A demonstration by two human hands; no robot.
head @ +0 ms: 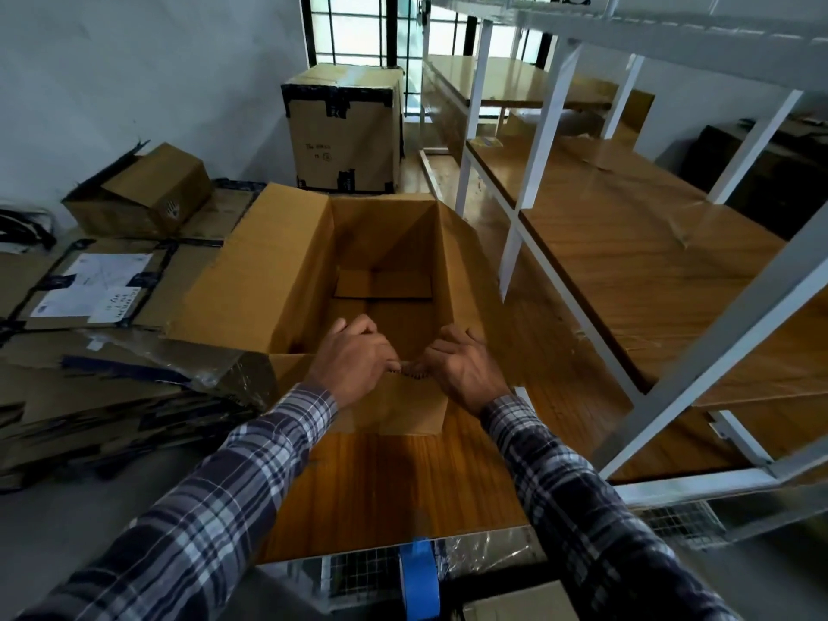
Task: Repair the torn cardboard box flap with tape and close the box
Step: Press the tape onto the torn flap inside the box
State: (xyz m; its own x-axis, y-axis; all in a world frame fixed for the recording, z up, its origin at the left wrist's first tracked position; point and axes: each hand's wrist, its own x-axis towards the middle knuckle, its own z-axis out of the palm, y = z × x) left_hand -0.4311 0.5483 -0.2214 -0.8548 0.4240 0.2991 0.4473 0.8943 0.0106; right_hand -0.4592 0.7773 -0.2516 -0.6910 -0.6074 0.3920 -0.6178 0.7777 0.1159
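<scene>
An open cardboard box (385, 244) stands on a wooden shelf board in front of me, its long left flap (264, 271) raised and the right flap (470, 271) leaning outward. The near flap (403, 405) hangs toward me with a ragged tear at its top edge. My left hand (354, 358) and my right hand (466, 365) both pinch this flap's edge, one on each side of the tear. A roll of blue tape (419, 575) sits at the bottom of the view, below the board's near edge.
Flattened cartons (112, 387) are piled on the left, with a small box (143, 195) on top. A tall taped box (345, 132) stands behind. A white metal rack (672, 208) with wooden shelves fills the right side.
</scene>
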